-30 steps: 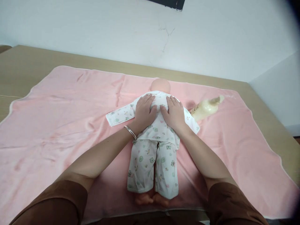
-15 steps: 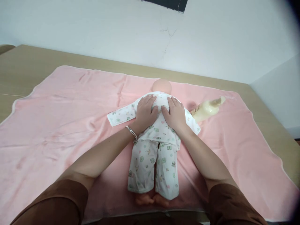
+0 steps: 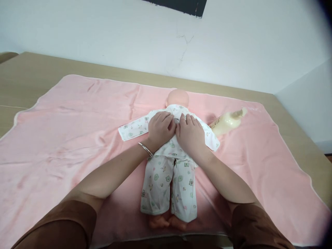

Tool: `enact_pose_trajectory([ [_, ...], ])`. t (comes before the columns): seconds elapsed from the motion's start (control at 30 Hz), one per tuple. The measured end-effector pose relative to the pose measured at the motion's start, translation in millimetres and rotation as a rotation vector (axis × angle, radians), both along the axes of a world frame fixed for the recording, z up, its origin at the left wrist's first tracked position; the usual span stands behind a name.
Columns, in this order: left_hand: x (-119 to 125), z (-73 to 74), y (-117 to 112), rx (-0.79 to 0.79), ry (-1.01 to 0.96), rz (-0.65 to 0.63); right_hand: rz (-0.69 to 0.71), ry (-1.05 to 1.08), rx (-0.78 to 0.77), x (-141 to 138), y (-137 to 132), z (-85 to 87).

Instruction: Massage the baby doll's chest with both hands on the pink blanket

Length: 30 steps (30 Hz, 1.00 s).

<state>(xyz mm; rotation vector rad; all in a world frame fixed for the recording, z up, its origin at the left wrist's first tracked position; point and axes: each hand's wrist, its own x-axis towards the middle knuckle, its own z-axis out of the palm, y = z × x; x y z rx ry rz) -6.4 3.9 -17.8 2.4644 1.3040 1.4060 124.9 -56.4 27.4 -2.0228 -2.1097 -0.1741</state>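
1. Here, the left hand [image 3: 161,129], fingers bent, and the right hand [image 3: 191,135], fingers together, both touch one printed shirt [image 3: 168,150]; whether either pinches cloth, I cannot tell.
2. One bracelet [image 3: 145,149] rings the left wrist.
3. One doll [image 3: 173,153] lies under both hands, two feet [image 3: 158,221] showing.
4. One pale bottle [image 3: 228,123] lies beside one sleeve.
5. One pink blanket [image 3: 77,128] underlies doll and bottle, on one table [image 3: 28,79].

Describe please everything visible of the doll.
The doll lies on the pink blanket, its bald, plastic-looking head away from the camera, bare feet nearest, face not visible. It wears a white, printed long-sleeved top and matching trousers; the sleeves spread sideways. The left hand and right hand rest on the top.
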Motion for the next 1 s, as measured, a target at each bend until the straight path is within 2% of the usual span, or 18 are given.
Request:
enact_pose_trajectory([
  [0.13,1,-0.1,2,-0.081,0.003,0.047,-0.004,0.033,-0.036,9,9,-0.9],
  [0.3,0,-1.7,9,-0.179,0.036,-0.051,0.024,0.134,-0.101,29,30,-4.9],
  [0.43,-1,-0.9,8,-0.119,0.011,-0.088,-0.016,0.057,-0.009,16,15,0.2],
  [0.57,-1,-0.5,4,-0.01,-0.008,-0.041,-0.059,-0.021,0.05,0,-5,4.4],
  [0.73,0,-0.9,5,-0.062,-0.005,0.03,-0.047,0.016,0.005,13,12,-3.3],
  [0.87,0,0.5,7,-0.082,0.046,-0.047,0.048,0.076,-0.075,28,29,-7.6],
  [1.0,-1,1.2,6,-0.015,0.061,-0.09,0.057,0.068,-0.074,25,25,-2.2],
])
